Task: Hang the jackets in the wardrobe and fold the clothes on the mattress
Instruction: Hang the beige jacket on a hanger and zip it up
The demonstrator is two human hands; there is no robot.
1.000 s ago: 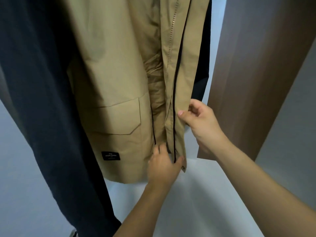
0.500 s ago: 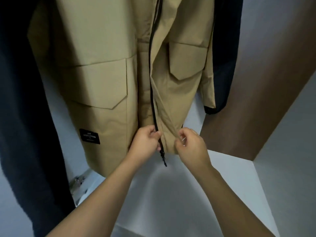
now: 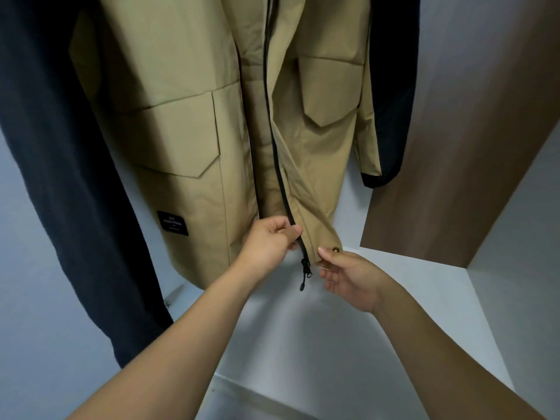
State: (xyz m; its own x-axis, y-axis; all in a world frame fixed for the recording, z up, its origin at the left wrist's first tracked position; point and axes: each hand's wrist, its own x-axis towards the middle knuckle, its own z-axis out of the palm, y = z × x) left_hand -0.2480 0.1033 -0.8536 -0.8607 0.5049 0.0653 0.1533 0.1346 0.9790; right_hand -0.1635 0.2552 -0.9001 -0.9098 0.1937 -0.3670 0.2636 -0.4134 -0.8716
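Observation:
A tan jacket (image 3: 188,122) with flap pockets and a black label hangs in the wardrobe, filling the upper middle of the view. Its black zipper runs down the front to a dangling pull (image 3: 304,269) at the hem. My left hand (image 3: 271,242) pinches the left front edge beside the zipper near the hem. My right hand (image 3: 348,275) is just under the right hem corner, thumb touching the fabric below a brass snap (image 3: 335,249), its fingers loosely spread. The hanger and rail are out of view.
A dark navy garment (image 3: 60,177) hangs at the left, and another dark garment (image 3: 391,116) hangs behind the tan jacket on the right. A brown wardrobe panel (image 3: 454,147) stands at the right. The white wardrobe floor (image 3: 303,344) lies below.
The jacket turned to face me and both hands came together at the hem. My right hand has since loosened its pinch and dropped under the hem corner; my left still pinches by the zipper.

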